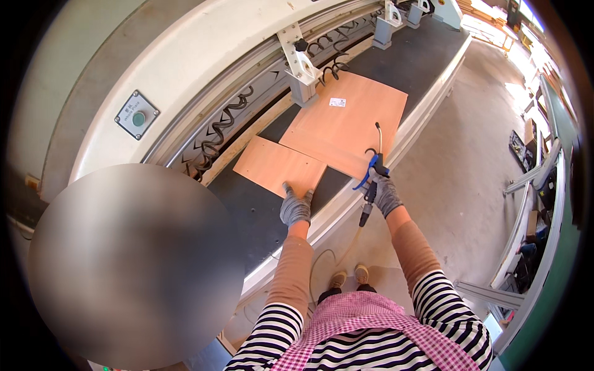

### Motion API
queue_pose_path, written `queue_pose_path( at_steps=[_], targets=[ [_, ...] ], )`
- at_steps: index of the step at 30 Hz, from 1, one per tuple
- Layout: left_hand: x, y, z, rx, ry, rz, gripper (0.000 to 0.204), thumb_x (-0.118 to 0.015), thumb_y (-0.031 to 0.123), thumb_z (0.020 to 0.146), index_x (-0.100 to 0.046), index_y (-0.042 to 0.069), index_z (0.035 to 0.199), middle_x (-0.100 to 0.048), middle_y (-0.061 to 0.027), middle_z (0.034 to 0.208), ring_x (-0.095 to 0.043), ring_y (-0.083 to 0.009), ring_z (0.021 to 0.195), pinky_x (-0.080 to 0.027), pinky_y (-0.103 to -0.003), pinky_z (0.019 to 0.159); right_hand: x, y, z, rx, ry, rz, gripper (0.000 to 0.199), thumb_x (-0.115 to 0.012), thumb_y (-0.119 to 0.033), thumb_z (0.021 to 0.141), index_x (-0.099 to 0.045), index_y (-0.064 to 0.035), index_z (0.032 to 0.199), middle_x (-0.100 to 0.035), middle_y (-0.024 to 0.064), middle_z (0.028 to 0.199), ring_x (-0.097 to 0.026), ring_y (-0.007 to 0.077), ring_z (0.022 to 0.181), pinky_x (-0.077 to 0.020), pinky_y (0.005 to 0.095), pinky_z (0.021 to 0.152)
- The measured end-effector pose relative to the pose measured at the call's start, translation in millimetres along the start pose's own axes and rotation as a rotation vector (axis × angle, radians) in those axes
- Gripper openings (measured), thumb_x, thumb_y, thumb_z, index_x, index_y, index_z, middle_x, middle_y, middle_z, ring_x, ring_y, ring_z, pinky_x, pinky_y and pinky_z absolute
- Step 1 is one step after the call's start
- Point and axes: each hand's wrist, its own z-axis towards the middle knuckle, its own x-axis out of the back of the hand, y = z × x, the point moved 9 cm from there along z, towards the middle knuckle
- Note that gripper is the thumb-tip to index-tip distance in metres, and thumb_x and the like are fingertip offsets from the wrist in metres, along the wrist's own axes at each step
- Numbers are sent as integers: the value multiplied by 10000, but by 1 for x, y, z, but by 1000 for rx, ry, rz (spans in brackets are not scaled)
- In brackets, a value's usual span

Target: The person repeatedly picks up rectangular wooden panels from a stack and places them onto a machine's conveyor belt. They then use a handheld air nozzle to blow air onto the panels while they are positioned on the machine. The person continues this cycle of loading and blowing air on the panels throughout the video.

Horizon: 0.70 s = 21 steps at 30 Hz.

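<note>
My left hand, in a grey glove, grips the near edge of a small wood-grain board, with a finger and thumb showing on its upper face. This board lies on the dark bed of a machine, its far right edge against a larger board of the same colour that bears a white label. In my right hand, also gloved, is a blue and black air blow gun. Its thin metal nozzle points away from me, over the larger board's near right edge. A hose hangs from its handle.
The long machine's white cover carries a green button. Clamp-like posts and black coiled hoses line the bed's far side. At right stands a metal-framed rack holding assorted items. A blurred disc hides the lower left.
</note>
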Motion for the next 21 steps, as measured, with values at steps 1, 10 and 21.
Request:
queue_pose_path(
  at_steps=[1, 10, 21],
  targets=[
    [2, 4, 2, -20, -6, -9, 992, -621, 662, 787, -217, 160, 1541, -637, -264, 1173, -632, -377, 1089, -495, -439, 900, -4, -7, -5, 9, -4, -12, 234, -727, -249, 872, -603, -121, 1023, -595, 6, 837, -646, 213, 766, -582, 422, 640],
    [-72, -48, -173, -36, -671, -1517, 520, -589, 434, 916, -503, 159, 1349, -559, -83, 1205, -548, -204, 1066, -446, -397, 924, -82, 49, -185, 693, -385, -647, 391, -548, -363, 971, -501, -96, 1252, -536, 91, 1095, -558, 217, 970, -480, 358, 805],
    [-281, 48, -406, -656, -428, -563, 504, -543, 344, 919, -486, 60, 1330, -537, -151, 1273, -530, -279, 1141, -453, -385, 948, 335, 56, -466, 336, -560, -896, 494, -622, -393, 906, -585, -27, 1236, -610, 128, 1200, -589, 206, 1037, -498, 342, 882]
  ],
)
